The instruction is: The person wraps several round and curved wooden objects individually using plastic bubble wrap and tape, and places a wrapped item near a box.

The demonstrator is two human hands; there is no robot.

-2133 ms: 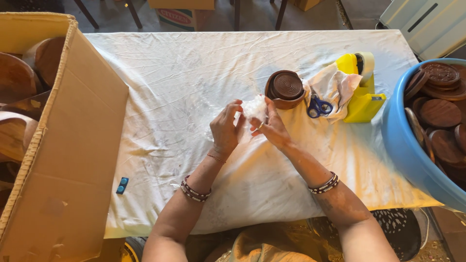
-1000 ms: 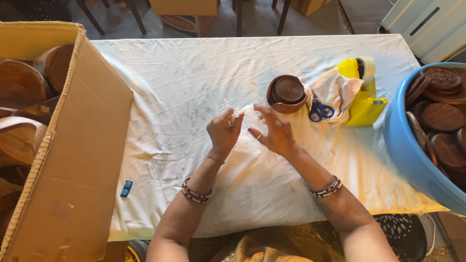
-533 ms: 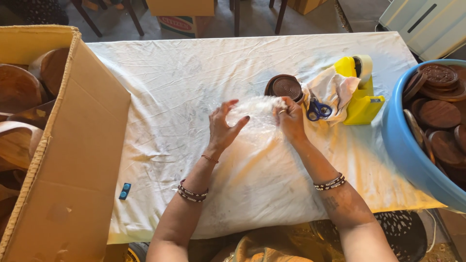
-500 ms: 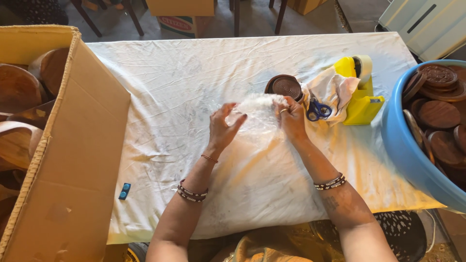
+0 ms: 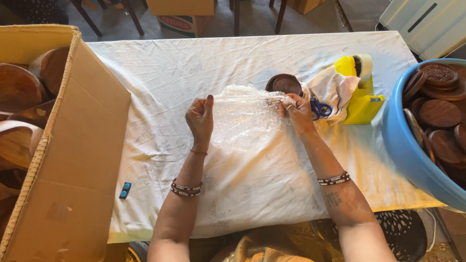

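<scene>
A clear sheet of bubble wrap (image 5: 245,119) is stretched out flat over the white cloth covering the table (image 5: 160,73). My left hand (image 5: 200,116) pinches the sheet's far left corner. My right hand (image 5: 297,110) grips its far right corner. Just beyond my right hand sits a round dark wooden piece (image 5: 284,84). A pair of blue-handled scissors (image 5: 318,107) lies on a crumpled white cloth (image 5: 335,90) beside it.
A yellow tape dispenser (image 5: 361,90) stands right of the cloth. A blue tub (image 5: 407,145) at the right holds several dark wooden discs. A large open cardboard box (image 5: 73,145) with wooden pieces fills the left side. A small blue item (image 5: 125,190) lies beside the box.
My hands moved apart and away from me, spreading the bubble wrap from a small bunch into a wide flat sheet on the cloth.
</scene>
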